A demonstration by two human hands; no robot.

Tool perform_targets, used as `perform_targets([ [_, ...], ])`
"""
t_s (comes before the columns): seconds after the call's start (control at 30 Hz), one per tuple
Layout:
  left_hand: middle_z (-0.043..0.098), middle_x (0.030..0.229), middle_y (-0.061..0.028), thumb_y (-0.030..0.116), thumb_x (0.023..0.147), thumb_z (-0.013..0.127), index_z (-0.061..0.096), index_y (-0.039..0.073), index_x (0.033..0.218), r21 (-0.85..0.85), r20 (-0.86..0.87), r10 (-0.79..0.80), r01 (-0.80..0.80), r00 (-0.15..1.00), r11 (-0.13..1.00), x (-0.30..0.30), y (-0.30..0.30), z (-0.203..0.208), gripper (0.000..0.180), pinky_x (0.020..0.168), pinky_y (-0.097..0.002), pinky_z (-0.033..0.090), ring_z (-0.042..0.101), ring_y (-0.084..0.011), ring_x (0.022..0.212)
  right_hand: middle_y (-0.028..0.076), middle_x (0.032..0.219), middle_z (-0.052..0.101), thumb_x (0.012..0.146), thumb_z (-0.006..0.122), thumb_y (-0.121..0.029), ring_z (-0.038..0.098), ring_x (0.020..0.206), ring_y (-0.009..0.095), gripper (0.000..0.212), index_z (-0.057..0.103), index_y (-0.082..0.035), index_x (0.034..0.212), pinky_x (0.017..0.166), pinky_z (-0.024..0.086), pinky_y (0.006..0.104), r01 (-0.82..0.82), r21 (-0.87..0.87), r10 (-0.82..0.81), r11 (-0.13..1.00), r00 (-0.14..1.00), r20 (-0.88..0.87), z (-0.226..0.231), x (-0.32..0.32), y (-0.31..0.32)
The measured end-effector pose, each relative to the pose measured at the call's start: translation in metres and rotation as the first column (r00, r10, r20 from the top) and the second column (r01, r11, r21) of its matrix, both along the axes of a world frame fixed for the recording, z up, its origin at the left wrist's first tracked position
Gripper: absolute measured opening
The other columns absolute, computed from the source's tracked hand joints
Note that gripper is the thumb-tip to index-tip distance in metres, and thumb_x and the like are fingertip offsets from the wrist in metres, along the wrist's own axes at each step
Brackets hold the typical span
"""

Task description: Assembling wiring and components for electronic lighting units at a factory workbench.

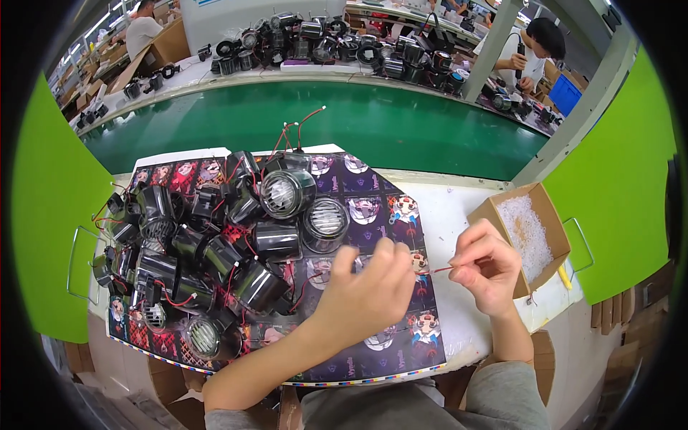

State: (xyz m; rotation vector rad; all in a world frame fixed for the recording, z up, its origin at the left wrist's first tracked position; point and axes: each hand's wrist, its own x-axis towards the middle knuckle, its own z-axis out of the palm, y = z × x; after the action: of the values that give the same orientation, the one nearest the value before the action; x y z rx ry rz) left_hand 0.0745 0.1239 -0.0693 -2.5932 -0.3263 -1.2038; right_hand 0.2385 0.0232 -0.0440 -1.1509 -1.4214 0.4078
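My right hand (489, 266), over the white tabletop at the right, pinches a short thin red wire (441, 269) between thumb and forefinger. The wire points left toward my left hand (376, 287), which is curled closed over the printed sheet (358, 358). What its fingers hold is hidden behind the hand. Left of it lies a heap of black cylindrical housings (261, 287) with red wires and small white plugs. Closest to the left hand is a round clear-fronted housing (326, 223) with a ribbed face.
A cardboard box (557, 251) of small whitish pieces stands at the right, a yellow pen-like object (565, 278) beside it. Green panels (609, 179) flank the table. Beyond runs a green belt (344, 118), then more black housings (308, 39). A person (537, 54) works at the far right.
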Motion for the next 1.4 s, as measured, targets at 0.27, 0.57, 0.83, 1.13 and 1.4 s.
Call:
perform_targets([
  [0.27,0.05,0.088,-0.0009,0.017,0.07,0.058,0.06,0.008,0.084,-0.159,-0.042,-0.15,0.142,0.988,0.977,-0.005,0.004,0.008,0.016,0.072,-0.0373,0.032,0.047,-0.015,0.081,0.013,0.08,0.063,0.071,0.072,-0.002,0.057,0.061,0.011,0.017,0.06,0.002,0.082,0.05,0.044,0.0199,0.017,0.126,-0.043,0.992,0.979,0.201,0.004,-0.007,-0.003],
  [0.57,0.053,0.085,-0.0131,0.001,0.076,0.057,0.056,0.008,0.101,-0.768,0.19,-0.285,0.323,0.94,0.553,0.012,0.006,-0.018,0.025,0.065,-0.0364,0.047,0.056,-0.0297,0.076,0.011,0.08,0.063,0.076,0.067,0.0,0.054,0.058,0.006,0.013,0.058,0.003,0.085,0.048,0.041,0.017,0.136,0.065,-0.142,0.989,0.986,0.091,-0.007,-0.004,0.003],
  [0.83,0.058,0.086,-0.0136,0.002,0.079,0.053,0.054,0.003,0.101,-0.855,0.371,-0.385,0.472,0.845,0.213,0.021,0.005,-0.03,0.022,0.063,-0.032,0.045,0.059,-0.0243,0.075,0.006,0.079,0.061,0.085,0.058,-0.004,0.057,0.07,0.008,0.012,0.052,0.002,0.093,0.06,0.043,0.0185,0.148,-0.148,-0.192,0.978,0.913,-0.36,-0.019,0.009,0.02],
  [1.13,0.053,0.065,0.0007,0.001,0.082,0.053,0.058,0.004,0.1,-0.896,0.444,-0.135,0.438,0.886,-0.071,0.021,0.015,-0.035,0.019,0.051,-0.0204,0.036,0.045,-0.0034,0.058,0.007,0.069,0.06,0.088,0.056,-0.015,0.033,0.044,0.001,0.013,0.051,-0.003,0.091,0.039,0.023,0.0166,0.146,-0.231,-0.227,0.962,0.9,-0.373,-0.022,0.009,0.023],
  [1.4,0.06,0.075,-0.0061,0.004,0.084,0.05,0.057,0.003,0.102,-0.915,0.403,-0.19,0.398,0.895,-0.064,0.02,0.012,-0.036,0.019,0.059,-0.0235,0.043,0.055,-0.0089,0.067,0.005,0.084,0.059,0.078,0.064,0.001,0.057,0.067,0.009,0.026,0.054,0.001,0.102,0.055,0.047,0.0227,0.034,-0.228,-0.016,0.973,0.997,0.077,-0.008,-0.007,0.012],
])
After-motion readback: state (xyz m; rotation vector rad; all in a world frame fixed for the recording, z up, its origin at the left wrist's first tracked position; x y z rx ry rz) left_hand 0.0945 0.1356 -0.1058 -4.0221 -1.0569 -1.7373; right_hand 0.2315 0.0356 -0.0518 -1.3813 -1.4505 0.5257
